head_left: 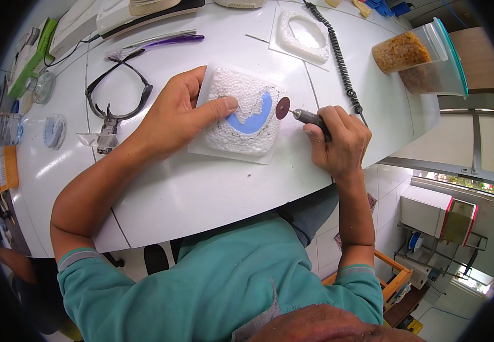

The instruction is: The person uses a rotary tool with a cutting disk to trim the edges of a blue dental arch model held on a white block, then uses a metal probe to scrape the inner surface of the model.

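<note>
My left hand (187,111) grips a white foam-bead slab (246,141) on a translucent sheet (197,149), thumb on its top and fingers at its left side. A curved light-blue piece (249,123) with a jagged inner edge lies within the slab, ringed by dark speckled marks; my thumb covers its left end. My right hand (338,139) is closed round a grey rotary handpiece (309,118) fitted with a maroon cutting disc (283,108). The disc is just right of the slab; I cannot tell whether it touches it.
Black safety glasses (119,91), pens (173,40) and a clear moulded piece (54,130) lie left. Behind are a white moulded plate (301,40) and a coiled cable (338,62). Two tubs of granules (400,52) stand right. Another person's arm (16,262) is at far lower left.
</note>
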Action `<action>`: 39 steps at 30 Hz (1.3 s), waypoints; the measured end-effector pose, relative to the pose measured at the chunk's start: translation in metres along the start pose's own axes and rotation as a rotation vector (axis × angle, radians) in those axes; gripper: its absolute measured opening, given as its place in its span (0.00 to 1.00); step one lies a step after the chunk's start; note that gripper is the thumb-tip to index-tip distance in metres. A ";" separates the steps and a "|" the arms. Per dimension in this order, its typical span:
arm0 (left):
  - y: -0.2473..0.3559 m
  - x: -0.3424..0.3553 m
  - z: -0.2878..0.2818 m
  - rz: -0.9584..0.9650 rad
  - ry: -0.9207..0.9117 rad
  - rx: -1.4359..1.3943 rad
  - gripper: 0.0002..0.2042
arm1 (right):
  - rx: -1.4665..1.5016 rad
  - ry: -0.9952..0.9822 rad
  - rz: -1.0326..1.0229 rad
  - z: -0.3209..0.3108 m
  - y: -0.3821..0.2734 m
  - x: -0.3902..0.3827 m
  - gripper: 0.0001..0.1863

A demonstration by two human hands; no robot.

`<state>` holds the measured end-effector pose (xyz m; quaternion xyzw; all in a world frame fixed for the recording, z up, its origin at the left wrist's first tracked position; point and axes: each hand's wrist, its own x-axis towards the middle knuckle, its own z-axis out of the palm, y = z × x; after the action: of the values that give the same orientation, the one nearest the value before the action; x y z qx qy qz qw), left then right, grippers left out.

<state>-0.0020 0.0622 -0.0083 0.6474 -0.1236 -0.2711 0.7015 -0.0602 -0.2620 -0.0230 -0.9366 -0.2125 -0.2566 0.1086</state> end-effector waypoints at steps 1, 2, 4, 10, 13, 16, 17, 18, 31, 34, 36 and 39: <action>0.000 0.000 0.000 -0.004 0.000 0.006 0.25 | -0.003 0.001 0.000 0.000 0.000 0.000 0.26; 0.000 0.000 0.000 -0.008 0.000 0.012 0.25 | -0.005 0.002 -0.001 0.000 0.000 0.000 0.26; 0.001 0.000 0.001 -0.007 0.001 0.014 0.25 | -0.002 0.005 -0.002 0.000 0.000 0.000 0.26; 0.001 -0.001 0.001 -0.002 0.005 0.016 0.25 | 0.020 0.025 0.019 0.000 0.001 -0.001 0.27; 0.002 -0.001 0.001 -0.001 0.008 0.015 0.25 | 0.022 0.021 0.012 0.001 0.001 -0.003 0.27; 0.002 -0.001 0.001 -0.009 0.010 0.018 0.25 | 0.021 0.026 0.003 0.001 0.001 -0.003 0.28; 0.002 -0.001 0.001 -0.014 0.011 0.016 0.25 | 0.014 0.026 0.000 0.000 0.001 -0.003 0.28; 0.002 0.000 0.001 -0.014 0.011 0.016 0.25 | 0.015 0.026 0.000 0.000 0.000 -0.002 0.28; 0.002 -0.001 0.001 -0.008 0.016 0.010 0.25 | -0.010 0.013 -0.008 0.000 -0.001 -0.002 0.27; 0.002 -0.001 0.001 -0.009 0.010 0.004 0.25 | -0.015 0.014 -0.009 -0.001 -0.001 -0.002 0.27; 0.001 0.000 0.000 -0.013 0.009 0.008 0.24 | -0.016 0.015 -0.007 -0.001 -0.001 -0.001 0.27; 0.001 0.000 0.000 -0.017 0.006 0.010 0.24 | -0.019 0.014 -0.006 -0.001 -0.002 -0.001 0.27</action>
<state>-0.0021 0.0622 -0.0071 0.6526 -0.1175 -0.2744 0.6964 -0.0622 -0.2613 -0.0230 -0.9352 -0.2122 -0.2653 0.1002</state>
